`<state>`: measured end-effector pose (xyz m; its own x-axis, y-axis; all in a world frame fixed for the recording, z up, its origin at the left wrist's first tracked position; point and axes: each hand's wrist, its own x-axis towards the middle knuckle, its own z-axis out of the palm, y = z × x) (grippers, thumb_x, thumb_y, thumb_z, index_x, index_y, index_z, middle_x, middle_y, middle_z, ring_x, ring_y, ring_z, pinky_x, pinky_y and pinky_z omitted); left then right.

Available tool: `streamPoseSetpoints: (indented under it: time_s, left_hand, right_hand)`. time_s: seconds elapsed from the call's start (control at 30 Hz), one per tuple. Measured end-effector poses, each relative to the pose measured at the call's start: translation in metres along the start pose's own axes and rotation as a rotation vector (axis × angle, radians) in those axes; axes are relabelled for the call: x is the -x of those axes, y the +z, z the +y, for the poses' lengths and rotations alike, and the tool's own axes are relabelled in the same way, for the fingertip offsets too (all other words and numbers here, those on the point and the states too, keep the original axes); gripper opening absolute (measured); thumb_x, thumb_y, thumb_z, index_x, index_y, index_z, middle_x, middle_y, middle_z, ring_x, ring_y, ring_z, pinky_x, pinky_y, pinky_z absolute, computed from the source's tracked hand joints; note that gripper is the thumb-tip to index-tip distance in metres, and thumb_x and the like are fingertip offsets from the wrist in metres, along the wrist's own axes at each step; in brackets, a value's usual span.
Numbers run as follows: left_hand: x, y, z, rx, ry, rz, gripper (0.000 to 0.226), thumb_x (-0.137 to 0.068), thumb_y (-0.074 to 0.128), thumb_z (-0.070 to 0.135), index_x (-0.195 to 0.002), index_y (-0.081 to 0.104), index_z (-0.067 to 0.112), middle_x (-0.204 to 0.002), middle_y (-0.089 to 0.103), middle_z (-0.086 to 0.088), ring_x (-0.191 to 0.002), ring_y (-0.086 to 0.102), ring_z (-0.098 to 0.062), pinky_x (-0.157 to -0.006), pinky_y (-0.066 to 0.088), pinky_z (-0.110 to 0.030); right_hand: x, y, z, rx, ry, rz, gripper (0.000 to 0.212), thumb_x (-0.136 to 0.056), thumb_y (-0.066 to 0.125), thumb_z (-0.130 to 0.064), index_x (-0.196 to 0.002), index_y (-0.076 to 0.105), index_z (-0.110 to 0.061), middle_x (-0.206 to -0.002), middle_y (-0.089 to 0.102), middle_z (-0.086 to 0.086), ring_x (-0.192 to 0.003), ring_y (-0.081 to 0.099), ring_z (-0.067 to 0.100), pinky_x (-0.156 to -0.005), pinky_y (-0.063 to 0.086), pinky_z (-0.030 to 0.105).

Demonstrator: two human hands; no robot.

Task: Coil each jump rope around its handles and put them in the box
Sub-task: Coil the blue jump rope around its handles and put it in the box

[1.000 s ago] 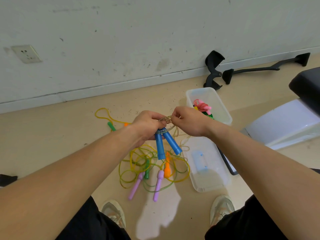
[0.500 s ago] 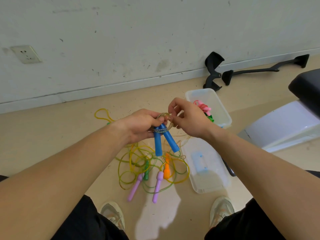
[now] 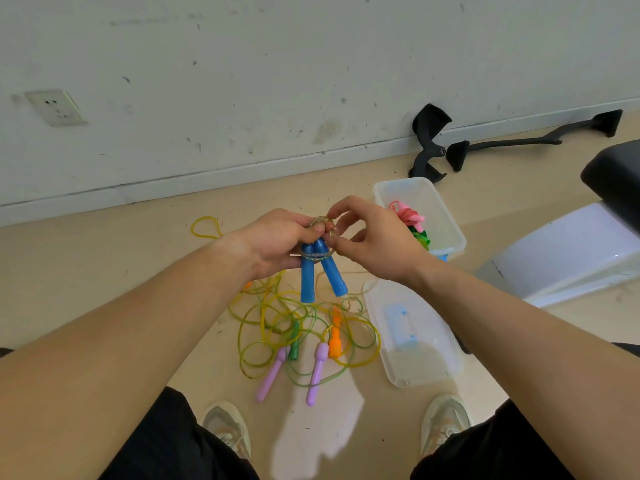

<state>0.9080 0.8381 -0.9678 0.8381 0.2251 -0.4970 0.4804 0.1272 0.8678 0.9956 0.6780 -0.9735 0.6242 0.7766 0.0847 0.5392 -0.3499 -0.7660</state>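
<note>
Head view is showing the blue jump rope (image 3: pixel 313 275) being held up over the floor, with its cord nearly all wound. The main risk, as I judge it, is the springy clear cord (image 3: pixel 321 224) popping loose: if the right hand (image 3: pixel 377 244) is letting go before the end is tucked under a turn, the small loop on top is likely to unwind and drop into the tangle of ropes (image 3: pixel 277 327) lying below. A slack grip could also let the two handles splay and shed the wraps crossing them.

The left hand (image 3: pixel 277 240) is gripping the upper ends of both handles, its fingers curled round them, with the handles hanging down and slightly apart. The right hand is pinching the cord loop just above the handle tops between thumb and fingertips, its other fingers bent but free. The box (image 3: pixel 448 216) is sitting just beyond the right hand, already holding pink and green ropes.
</note>
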Motion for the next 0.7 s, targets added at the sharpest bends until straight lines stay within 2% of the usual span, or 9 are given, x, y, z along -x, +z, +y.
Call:
streamPoseSetpoints:
  time_s: [0.1, 0.33, 0.47, 0.53, 0.57, 0.63, 0.7]
  left_hand:
    - [0.001, 0.002, 0.001, -0.006, -0.007, 0.019, 0.02, -0.099, 0.054, 0.006, -0.109, 0.071, 0.005, -0.106, 0.071, -0.01, -0.106, 0.068, -0.025, -0.098, 0.054, -0.041]
    - [0.0, 0.001, 0.001, -0.001, -0.019, 0.04, 0.017, -0.098, 0.056, 0.005, -0.103, 0.072, 0.004, -0.106, 0.073, -0.012, -0.11, 0.068, -0.027, -0.099, 0.053, -0.045]
    - [0.0, 0.001, 0.0, -0.077, -0.024, 0.028, 0.02, -0.098, 0.058, 0.008, -0.11, 0.071, 0.0, -0.108, 0.073, -0.014, -0.105, 0.069, -0.024, -0.096, 0.055, -0.041]
    - [0.0, 0.002, -0.002, -0.137, -0.024, 0.01, 0.019, -0.098, 0.058, 0.011, -0.106, 0.073, 0.002, -0.095, 0.073, -0.007, -0.093, 0.069, -0.017, -0.089, 0.057, -0.034]
    - [0.001, 0.003, -0.003, -0.172, -0.023, 0.005, 0.017, -0.098, 0.058, 0.012, -0.101, 0.073, 0.004, -0.089, 0.072, -0.003, -0.086, 0.068, -0.013, -0.08, 0.057, -0.029]
    - [0.003, 0.006, -0.003, -0.262, -0.014, 0.014, 0.015, -0.098, 0.06, 0.015, -0.093, 0.074, 0.01, -0.08, 0.071, 0.002, -0.075, 0.065, -0.008, -0.061, 0.052, -0.018]
    - [0.004, 0.007, -0.003, -0.335, 0.01, 0.037, 0.014, -0.097, 0.063, 0.016, -0.091, 0.075, 0.012, -0.078, 0.072, 0.004, -0.073, 0.065, -0.007, -0.054, 0.047, -0.015]
  right_hand:
    - [-0.001, 0.003, 0.001, 0.046, -0.004, 0.053, 0.015, -0.092, 0.07, -0.026, -0.105, 0.062, -0.025, -0.092, 0.07, -0.007, -0.062, 0.069, 0.008, -0.068, 0.057, 0.034]
    - [-0.001, 0.004, 0.003, 0.182, -0.031, 0.107, 0.012, -0.093, 0.07, -0.029, -0.104, 0.068, -0.023, -0.089, 0.073, -0.01, -0.058, 0.067, 0.004, -0.068, 0.056, 0.031]
    - [-0.004, -0.001, 0.003, 0.237, -0.043, 0.04, 0.013, -0.088, 0.074, -0.03, -0.096, 0.065, -0.024, -0.093, 0.071, -0.009, -0.073, 0.066, 0.012, -0.074, 0.053, 0.033]
    - [-0.006, -0.006, 0.004, 0.224, -0.033, -0.06, 0.018, -0.087, 0.075, -0.03, -0.089, 0.059, -0.023, -0.093, 0.068, -0.008, -0.07, 0.063, 0.012, -0.068, 0.048, 0.029]
    - [-0.007, -0.008, 0.005, 0.225, -0.033, -0.107, 0.02, -0.087, 0.076, -0.03, -0.087, 0.057, -0.023, -0.093, 0.066, -0.007, -0.068, 0.061, 0.01, -0.064, 0.044, 0.026]
    - [-0.009, -0.01, 0.007, 0.268, -0.05, -0.162, 0.022, -0.086, 0.077, -0.031, -0.084, 0.057, -0.022, -0.091, 0.062, -0.005, -0.067, 0.055, 0.005, -0.06, 0.038, 0.018]
    - [-0.009, -0.011, 0.007, 0.315, -0.063, -0.176, 0.021, -0.084, 0.078, -0.032, -0.083, 0.059, -0.023, -0.09, 0.057, -0.004, -0.068, 0.051, 0.002, -0.06, 0.035, 0.014]
